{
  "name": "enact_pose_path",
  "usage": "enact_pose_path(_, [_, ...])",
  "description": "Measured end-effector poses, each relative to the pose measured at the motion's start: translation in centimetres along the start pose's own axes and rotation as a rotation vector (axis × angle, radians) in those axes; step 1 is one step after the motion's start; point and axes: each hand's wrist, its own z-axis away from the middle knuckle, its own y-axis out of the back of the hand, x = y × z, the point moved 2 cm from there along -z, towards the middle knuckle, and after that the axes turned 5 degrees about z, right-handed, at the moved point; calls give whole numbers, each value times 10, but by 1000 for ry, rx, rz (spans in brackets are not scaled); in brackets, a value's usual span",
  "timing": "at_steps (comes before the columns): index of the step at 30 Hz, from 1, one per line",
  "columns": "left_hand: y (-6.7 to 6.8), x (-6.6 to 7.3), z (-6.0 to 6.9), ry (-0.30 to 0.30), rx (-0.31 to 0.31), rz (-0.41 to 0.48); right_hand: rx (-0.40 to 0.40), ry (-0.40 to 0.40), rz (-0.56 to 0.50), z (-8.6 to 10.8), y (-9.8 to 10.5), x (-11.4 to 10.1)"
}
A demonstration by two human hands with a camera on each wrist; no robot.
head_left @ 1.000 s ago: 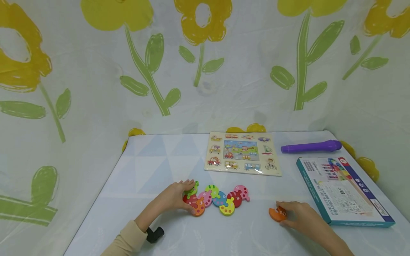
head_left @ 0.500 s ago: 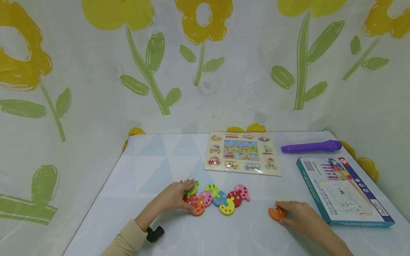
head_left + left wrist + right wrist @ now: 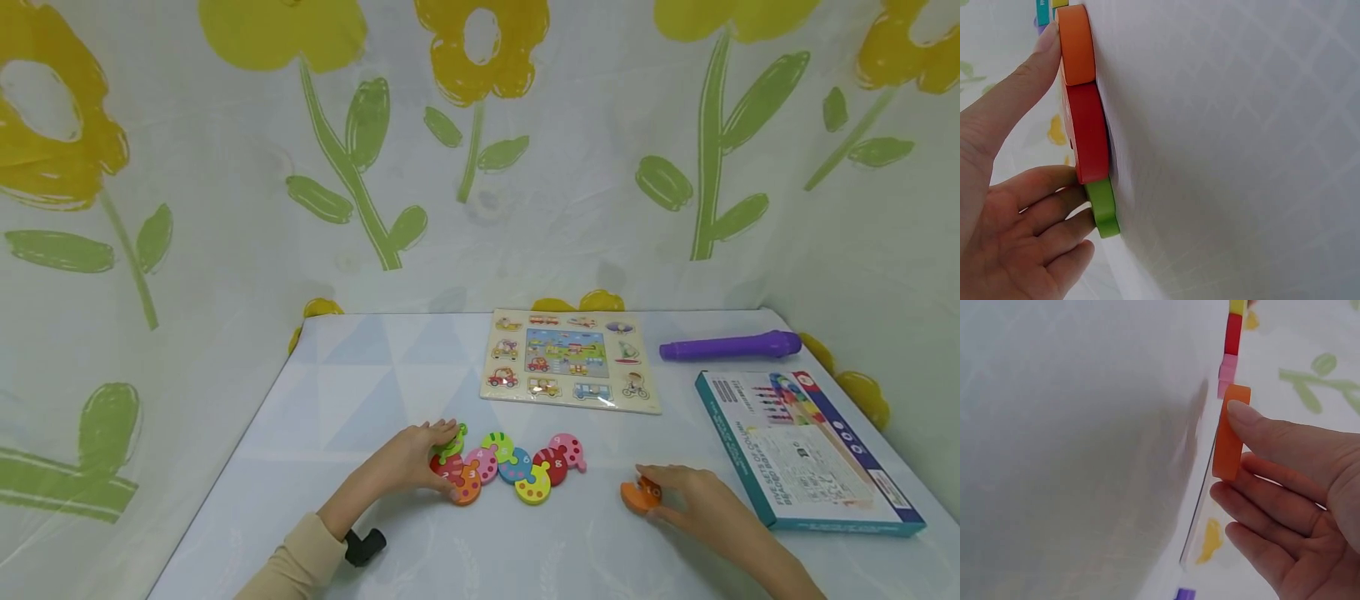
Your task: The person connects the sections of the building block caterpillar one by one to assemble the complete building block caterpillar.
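A chain of number puzzle pieces, a caterpillar in several colours (image 3: 516, 467), lies on the table in the head view. My left hand (image 3: 405, 461) rests on its left end. In the left wrist view the thumb touches the orange piece (image 3: 1077, 45) while the fingers lie against the red piece (image 3: 1090, 134) and the green piece (image 3: 1105, 209). To the right of the chain, my right hand (image 3: 701, 500) pinches a loose orange puzzle piece (image 3: 637, 497) marked 10. The right wrist view shows that orange piece (image 3: 1230, 437) between thumb and fingers, apart from the pink end of the chain (image 3: 1227, 375).
Behind the chain lies a wooden picture puzzle board (image 3: 566, 360). A purple microphone-shaped toy (image 3: 731, 346) is at the back right, with a flat teal-edged box (image 3: 810, 454) in front of it. A flower-print cloth (image 3: 480, 208) hangs around the table.
My right hand has moved slightly left with the orange puzzle piece, towards the chain. The left hand stays on the chain's left end.
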Motion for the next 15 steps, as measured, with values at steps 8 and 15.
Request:
enact_pose_path(8, [0,0,0,-7,-1,13,2,109,2,-4,3,-4])
enact_pose_path(15, [0,-1,1,-13,3,26,-15,178,-11,-13,6,-12])
